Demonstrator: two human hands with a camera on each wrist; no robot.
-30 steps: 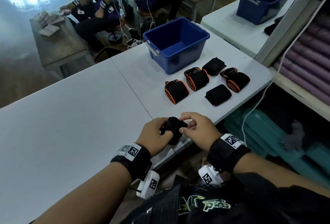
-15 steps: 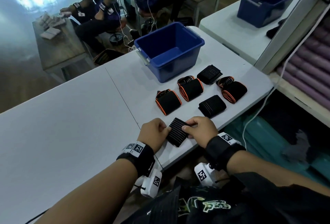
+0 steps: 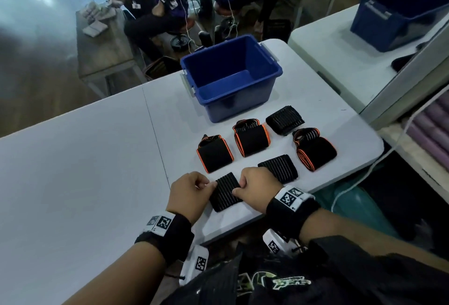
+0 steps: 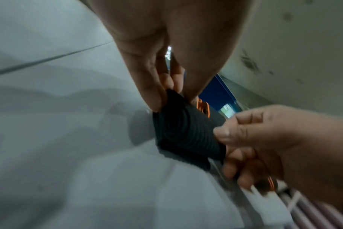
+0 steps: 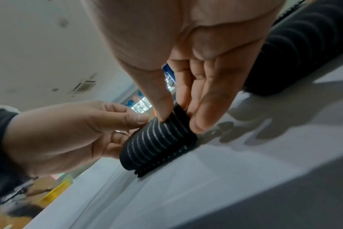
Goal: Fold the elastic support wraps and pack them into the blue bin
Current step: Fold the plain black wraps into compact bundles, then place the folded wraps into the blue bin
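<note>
The folded black ribbed elastic wrap point(image 3: 226, 191) lies flat on the white table point(image 3: 85, 171) near its front edge — thin pale lines cross it. The left hand point(image 3: 188, 194) and the right hand point(image 3: 257, 187) pinch its opposite ends.

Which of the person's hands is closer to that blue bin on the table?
Right, slightly. The right hand sits below the blue bin; the left hand is further left and nearer the person.

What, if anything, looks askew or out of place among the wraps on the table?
Nothing stands out. Both hands, left hand and right hand, pinch a folded ribbed wrap flat on the table; the blue bin stands upright.
</note>
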